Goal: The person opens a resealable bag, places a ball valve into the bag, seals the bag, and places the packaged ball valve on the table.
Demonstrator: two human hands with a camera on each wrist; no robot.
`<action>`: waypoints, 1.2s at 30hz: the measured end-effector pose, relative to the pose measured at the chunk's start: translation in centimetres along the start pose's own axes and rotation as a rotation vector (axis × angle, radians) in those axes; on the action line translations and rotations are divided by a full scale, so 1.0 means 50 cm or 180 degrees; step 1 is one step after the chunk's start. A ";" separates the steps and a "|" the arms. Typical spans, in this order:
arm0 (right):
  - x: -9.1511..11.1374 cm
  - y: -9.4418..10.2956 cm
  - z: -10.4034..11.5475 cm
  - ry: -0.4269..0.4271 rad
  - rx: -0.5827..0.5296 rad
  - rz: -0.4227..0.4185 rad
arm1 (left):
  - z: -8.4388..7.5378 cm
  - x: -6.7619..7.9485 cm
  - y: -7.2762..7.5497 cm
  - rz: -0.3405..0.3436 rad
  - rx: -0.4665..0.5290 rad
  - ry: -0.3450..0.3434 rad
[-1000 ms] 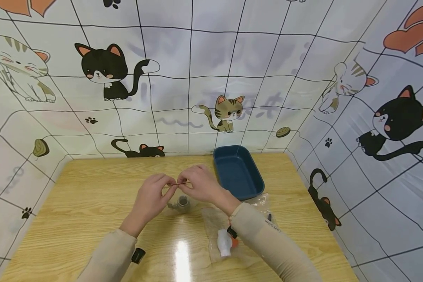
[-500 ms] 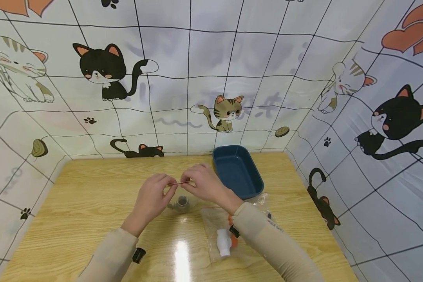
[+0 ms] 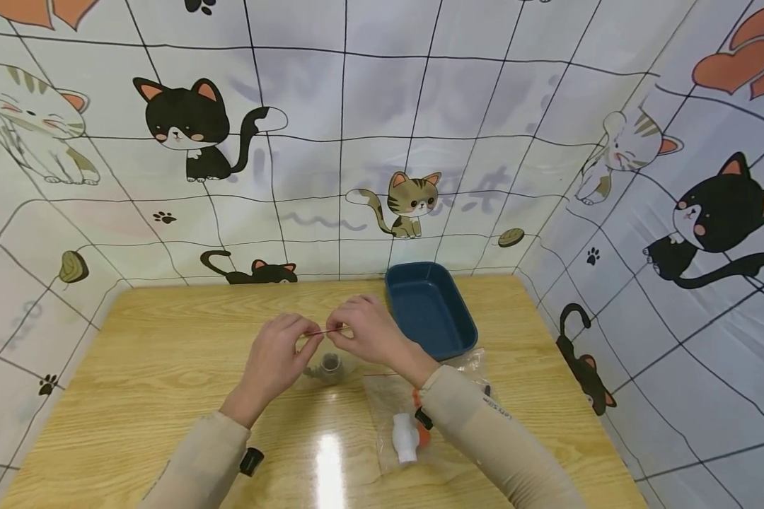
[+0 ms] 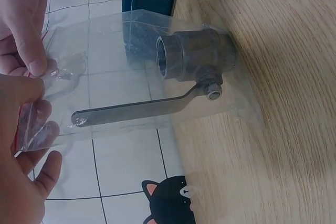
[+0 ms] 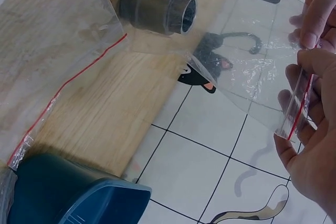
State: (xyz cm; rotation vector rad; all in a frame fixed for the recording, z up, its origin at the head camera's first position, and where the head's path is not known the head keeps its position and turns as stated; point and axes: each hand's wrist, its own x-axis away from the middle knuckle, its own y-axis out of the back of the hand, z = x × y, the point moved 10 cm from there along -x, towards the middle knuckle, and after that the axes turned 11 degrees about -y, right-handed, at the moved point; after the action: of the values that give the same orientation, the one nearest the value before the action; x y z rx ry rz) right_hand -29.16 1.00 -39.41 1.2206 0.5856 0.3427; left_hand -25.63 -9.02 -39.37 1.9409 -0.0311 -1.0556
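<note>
A clear zip bag (image 4: 113,85) with a red seal line hangs from my two hands, its lower part at the tabletop. Inside lies a metal ball valve (image 4: 197,51) with a long flat lever handle (image 4: 131,113). My left hand (image 3: 276,357) pinches the bag's top edge between thumb and fingers. Close beside it, my right hand (image 3: 372,336) pinches the same edge, with a small gap between the fingertips. Along the seal strip (image 5: 300,106), the right fingers show through the plastic. Whether the seal is closed under the fingers cannot be told.
A second clear zip bag (image 3: 385,396), holding a white fitting (image 3: 404,438) and orange parts (image 3: 424,435), lies under my right forearm. Behind it stands a dark blue tray (image 3: 474,332). The wooden table (image 3: 184,339) meets a cat-print cloth at back and sides.
My right hand has slid slightly right along the bag's top edge, widening the gap to my left hand. The left hand has hardly moved, and the valve stays put.
</note>
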 end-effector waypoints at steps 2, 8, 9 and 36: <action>0.000 0.002 0.000 -0.0007 -0.0008 0.0019 | 0.000 0.000 0.001 -0.0019 -0.0001 0.0000; 0.002 0.009 -0.009 -0.0061 0.0036 -0.0023 | 0.004 0.002 -0.002 0.0016 -0.0025 0.0074; 0.003 0.008 -0.011 -0.0063 0.0049 -0.0033 | 0.005 0.003 -0.003 0.0027 -0.0034 0.0083; 0.008 0.012 -0.043 -0.0172 0.0198 -0.0008 | 0.004 -0.001 0.001 -0.0018 -0.0012 0.0091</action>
State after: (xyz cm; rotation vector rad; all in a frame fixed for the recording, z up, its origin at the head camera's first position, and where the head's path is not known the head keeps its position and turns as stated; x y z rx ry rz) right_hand -30.05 3.08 -39.43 1.2851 0.5545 0.2903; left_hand -25.77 -9.16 -39.36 1.9535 -0.0077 -1.0309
